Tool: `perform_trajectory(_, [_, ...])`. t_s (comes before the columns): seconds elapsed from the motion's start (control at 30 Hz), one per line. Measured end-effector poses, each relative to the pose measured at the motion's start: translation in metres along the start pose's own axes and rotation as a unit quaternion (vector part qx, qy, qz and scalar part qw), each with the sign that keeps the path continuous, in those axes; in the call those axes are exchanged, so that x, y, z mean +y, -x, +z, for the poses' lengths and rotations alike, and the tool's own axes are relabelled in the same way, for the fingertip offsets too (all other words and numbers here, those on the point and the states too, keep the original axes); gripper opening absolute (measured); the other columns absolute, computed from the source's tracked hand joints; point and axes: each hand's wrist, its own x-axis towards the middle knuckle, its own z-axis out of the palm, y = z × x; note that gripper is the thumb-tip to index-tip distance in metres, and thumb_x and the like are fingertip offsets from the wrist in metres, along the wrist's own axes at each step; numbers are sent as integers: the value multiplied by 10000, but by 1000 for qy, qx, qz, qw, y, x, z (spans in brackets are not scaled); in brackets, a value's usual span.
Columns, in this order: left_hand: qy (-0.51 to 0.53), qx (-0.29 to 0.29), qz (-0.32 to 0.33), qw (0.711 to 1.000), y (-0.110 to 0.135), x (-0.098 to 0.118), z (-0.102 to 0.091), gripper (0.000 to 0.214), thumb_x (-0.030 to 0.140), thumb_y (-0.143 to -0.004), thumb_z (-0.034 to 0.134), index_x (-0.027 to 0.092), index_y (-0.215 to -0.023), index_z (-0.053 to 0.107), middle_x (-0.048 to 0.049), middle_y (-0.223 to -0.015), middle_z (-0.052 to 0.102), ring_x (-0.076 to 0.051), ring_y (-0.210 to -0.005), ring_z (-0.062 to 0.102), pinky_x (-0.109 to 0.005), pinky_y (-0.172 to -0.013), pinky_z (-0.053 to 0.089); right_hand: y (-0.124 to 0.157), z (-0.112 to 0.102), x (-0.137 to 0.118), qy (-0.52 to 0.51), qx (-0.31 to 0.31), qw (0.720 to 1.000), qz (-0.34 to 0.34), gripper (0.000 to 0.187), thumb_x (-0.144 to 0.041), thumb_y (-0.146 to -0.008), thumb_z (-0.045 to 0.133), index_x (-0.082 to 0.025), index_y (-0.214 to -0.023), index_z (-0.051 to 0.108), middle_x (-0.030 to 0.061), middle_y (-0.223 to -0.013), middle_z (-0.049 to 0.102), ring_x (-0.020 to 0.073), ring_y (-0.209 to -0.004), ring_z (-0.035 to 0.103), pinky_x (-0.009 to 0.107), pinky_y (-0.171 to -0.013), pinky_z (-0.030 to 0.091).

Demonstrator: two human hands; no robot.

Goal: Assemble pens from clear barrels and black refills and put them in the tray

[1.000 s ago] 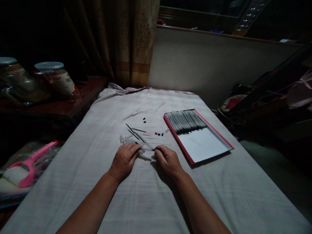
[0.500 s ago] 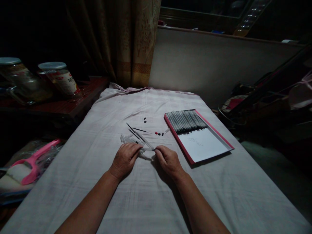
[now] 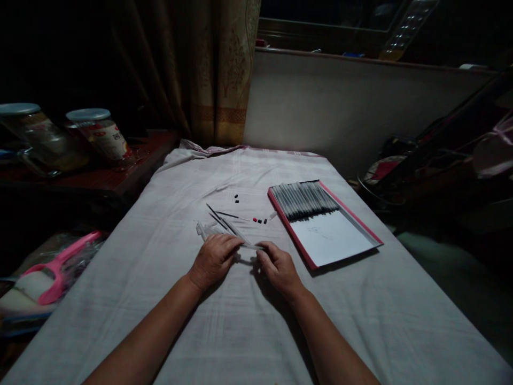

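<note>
My left hand (image 3: 214, 259) and my right hand (image 3: 278, 267) meet over a white cloth-covered table (image 3: 240, 321). Both pinch the same clear pen barrel (image 3: 250, 246), one hand at each end, just above the cloth. Just beyond my left hand lie several loose clear barrels and thin dark refills (image 3: 218, 219). Small black and red caps (image 3: 259, 220) sit a little further back, and two more black caps (image 3: 236, 198) lie beyond them. To the right, a red-edged tray (image 3: 340, 238) holds a row of finished pens (image 3: 306, 199) at its far end.
A dark wooden side table on the left carries two lidded glass jars (image 3: 98, 133). A pink plastic tool (image 3: 56, 264) lies on bags at the lower left. A curtain (image 3: 224, 69) hangs behind the table. Dark clutter fills the right side.
Both hands have shifted slightly to the right with the barrel between them. The view has drifted a little; the loose parts and the tray stay where they were.
</note>
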Motion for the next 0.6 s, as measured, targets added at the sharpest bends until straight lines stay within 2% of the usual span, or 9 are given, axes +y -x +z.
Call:
perform_trajectory(0.1, [13, -28, -7, 1000, -32, 3, -3, 247, 297, -920, 553, 214, -1130, 652, -79, -1049, 720, -221, -983, 648, -383, -885, 466, 3, -5, 8, -45, 98, 993, 48, 263, -390, -897, 490, -176, -904, 643, 13, -648, 657, 156, -592, 623, 250, -593, 497])
perform_trajectory(0.17, [4, -16, -51, 999, -63, 1, -5, 261, 329, -929, 538, 200, -1124, 655, -84, -1079, 714, -221, -1016, 644, -373, -908, 459, 6, -8, 13, -46, 141, 986, 74, 268, -407, -878, 509, -174, -866, 639, 13, -622, 647, 160, -565, 618, 254, -559, 494])
perform_trajectory(0.2, [-15, -21, -82, 996, -79, 1, -5, 261, 332, -932, 529, 192, -1108, 663, -86, -1069, 714, -219, -1016, 642, -365, -912, 456, 7, -9, 15, -39, 151, 984, 80, 262, -407, -867, 519, -175, -847, 639, 11, -609, 641, 160, -549, 616, 253, -544, 490])
perform_trajectory(0.27, [-68, -83, -134, 985, -111, 0, -1, 254, 333, -938, 513, 206, -1078, 682, -76, -1059, 714, -213, -1015, 638, -342, -902, 458, 10, -10, 19, -29, 162, 982, 90, 248, -401, -847, 538, -176, -832, 643, 6, -589, 633, 159, -520, 611, 251, -518, 483])
perform_trajectory(0.37, [-83, -133, -142, 977, -148, 4, 18, 197, 321, -887, 594, 206, -990, 717, -80, -995, 728, -227, -970, 652, -333, -857, 474, 11, -8, 27, -61, 179, 976, 110, 254, -402, -838, 544, -171, -859, 647, 19, -609, 659, 171, -542, 638, 261, -525, 510])
perform_trajectory(0.5, [-96, -178, -155, 967, -169, 14, 50, 238, 339, -881, 613, 147, -981, 713, -122, -995, 709, -279, -997, 646, -386, -860, 491, 8, -5, 34, -99, 187, 969, 130, 256, -394, -829, 546, -167, -876, 654, 38, -654, 696, 180, -586, 666, 271, -546, 538])
perform_trajectory(0.6, [-99, -199, -164, 961, -170, 21, 65, 322, 375, -922, 571, 127, -1113, 645, -104, -1121, 649, -269, -1043, 623, -431, -881, 516, 6, -6, 32, -80, 180, 972, 124, 242, -359, -815, 536, -169, -874, 674, 41, -655, 700, 175, -563, 653, 270, -546, 530])
